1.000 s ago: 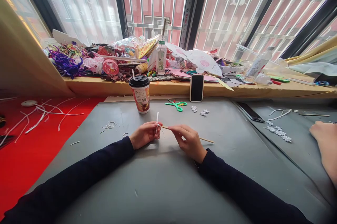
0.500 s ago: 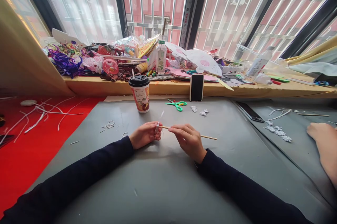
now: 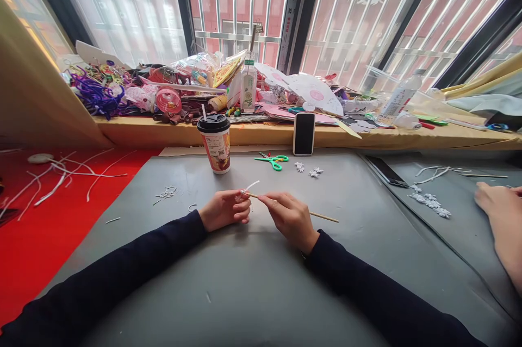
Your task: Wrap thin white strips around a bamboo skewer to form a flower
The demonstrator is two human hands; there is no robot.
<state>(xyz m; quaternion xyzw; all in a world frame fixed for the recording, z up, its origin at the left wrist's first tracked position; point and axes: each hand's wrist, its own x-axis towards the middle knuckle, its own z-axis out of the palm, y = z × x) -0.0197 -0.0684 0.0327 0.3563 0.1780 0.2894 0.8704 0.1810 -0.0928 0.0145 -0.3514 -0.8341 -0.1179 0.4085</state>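
Both my hands rest on a grey mat point(image 3: 244, 271) in dark sleeves. My right hand point(image 3: 290, 217) pinches a thin wooden stick point(image 3: 324, 217), which runs from its fingers out to the right and forward to my left hand. My left hand point(image 3: 225, 209) is closed at the stick's left tip, pinching a narrow white paper strip point(image 3: 250, 186) that sticks up and to the right from the fingertips. The two hands almost touch at the tip.
A lidded paper cup point(image 3: 214, 143), green scissors point(image 3: 272, 160), small white paper flowers point(image 3: 314, 173) and a standing phone point(image 3: 304, 134) lie beyond my hands. Craft clutter fills the window ledge point(image 3: 253, 132). Another person's hand point(image 3: 499, 211) rests at the right; white strips lie on red cloth point(image 3: 49, 211).
The white strip's free end has swung from upright over to the right as the stick turned. The other person's hand has shifted slightly farther up the mat.
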